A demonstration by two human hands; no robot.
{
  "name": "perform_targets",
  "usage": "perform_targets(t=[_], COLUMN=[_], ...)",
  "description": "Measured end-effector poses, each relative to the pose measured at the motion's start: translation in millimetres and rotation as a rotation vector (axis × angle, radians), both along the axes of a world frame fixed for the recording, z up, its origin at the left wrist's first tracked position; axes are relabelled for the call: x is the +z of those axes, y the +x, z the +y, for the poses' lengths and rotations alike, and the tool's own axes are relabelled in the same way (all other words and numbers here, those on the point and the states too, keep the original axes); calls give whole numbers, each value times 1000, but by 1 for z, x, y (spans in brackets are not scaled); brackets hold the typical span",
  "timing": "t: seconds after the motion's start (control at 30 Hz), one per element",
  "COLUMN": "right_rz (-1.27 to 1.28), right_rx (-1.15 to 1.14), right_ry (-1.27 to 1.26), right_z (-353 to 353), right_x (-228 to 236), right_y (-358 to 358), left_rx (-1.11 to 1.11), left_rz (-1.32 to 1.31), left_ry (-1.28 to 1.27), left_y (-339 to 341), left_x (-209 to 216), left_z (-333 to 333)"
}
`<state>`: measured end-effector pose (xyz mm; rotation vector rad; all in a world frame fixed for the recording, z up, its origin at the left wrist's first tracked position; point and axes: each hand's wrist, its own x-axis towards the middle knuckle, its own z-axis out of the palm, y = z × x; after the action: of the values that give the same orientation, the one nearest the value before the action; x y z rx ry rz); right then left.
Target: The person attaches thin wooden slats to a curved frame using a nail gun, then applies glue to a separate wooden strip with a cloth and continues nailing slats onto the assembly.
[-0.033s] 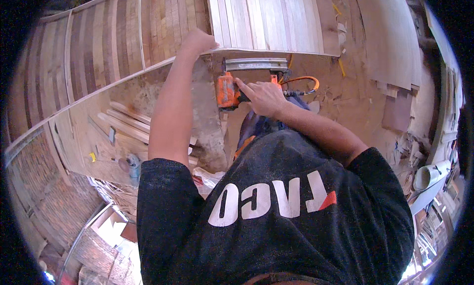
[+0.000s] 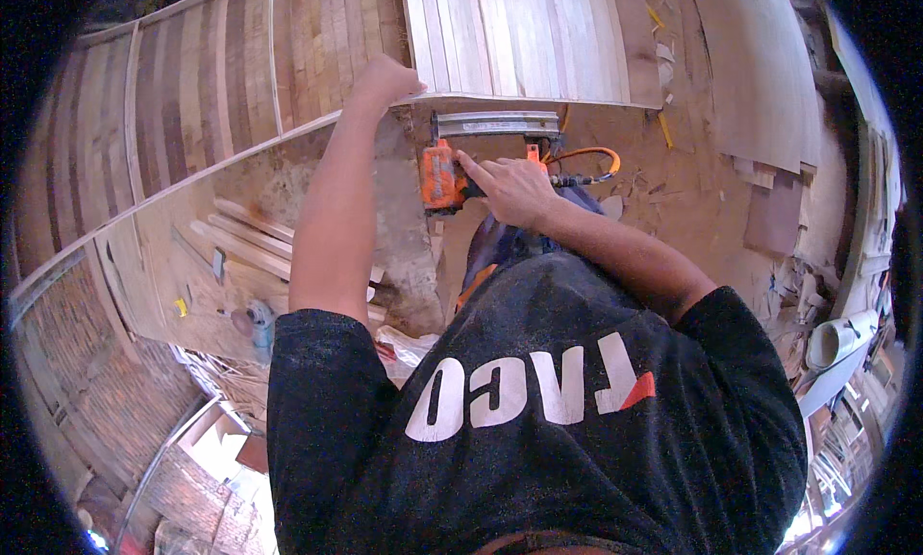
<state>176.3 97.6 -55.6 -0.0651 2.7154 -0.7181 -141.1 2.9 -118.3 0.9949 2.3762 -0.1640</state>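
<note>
Nail gun (image 2: 444, 175), orange with a long grey metal magazine (image 2: 497, 123), sits just under the lower edge of the pale slatted wood panel (image 2: 519, 36), in the same spot as in the earlier frame. I see my right hand (image 2: 510, 188) wrapped around its handle, grip clamped on the tool, index finger stretched toward the orange body; that pose matches the earlier frame too. My left hand (image 2: 385, 79) is balled into a fist, grip together, pressing on the panel's lower left corner, and it has not shifted. Nothing else looks changed between the 2 moments.

An orange hose (image 2: 588, 156) loops out from behind the right hand. Left of the pale panel lies a darker slatted panel (image 2: 192, 94), bordered by a thin light strip. Below it, loose wood strips (image 2: 245, 238) lie on the dusty floor (image 2: 673, 171), and a small blue tool (image 2: 258, 324) rests near my left elbow. A white pipe (image 2: 838, 339) lies at the right rim. My black shirt (image 2: 538, 411) fills the lower view and hides everything beneath it.
</note>
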Motion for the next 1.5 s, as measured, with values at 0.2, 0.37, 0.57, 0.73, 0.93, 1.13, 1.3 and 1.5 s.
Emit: perform_targets(t=[0.2,0.37,0.57,0.73,0.93,1.13,1.3,1.5], right_rz=[43,58,81,119,109,170,169,173], right_rx=[-93,-102,-85,-102,-127,-163,-99,-113], right_ry=[66,92,99,97,94,60,81,79], right_z=[-1,-6,-6,-9,-14,-13,-17,-18], right_x=[-6,-12,-9,-15,-17,-23,-20,-25], right_y=[-2,-6,-7,-5,-6,-4,2,-1], left_rx=[314,429,435,413,413,333,366,421], left_rz=[-133,-163,-95,-84,-71,-16,-43,-160], left_ry=[247,281,306,276,280,267,343,329], left_y=[32,33,39,38,35,40,38,29], left_x=[59,67,72,75,70,74,68,75], left_z=[27,20,23,25,22,25,11,16])
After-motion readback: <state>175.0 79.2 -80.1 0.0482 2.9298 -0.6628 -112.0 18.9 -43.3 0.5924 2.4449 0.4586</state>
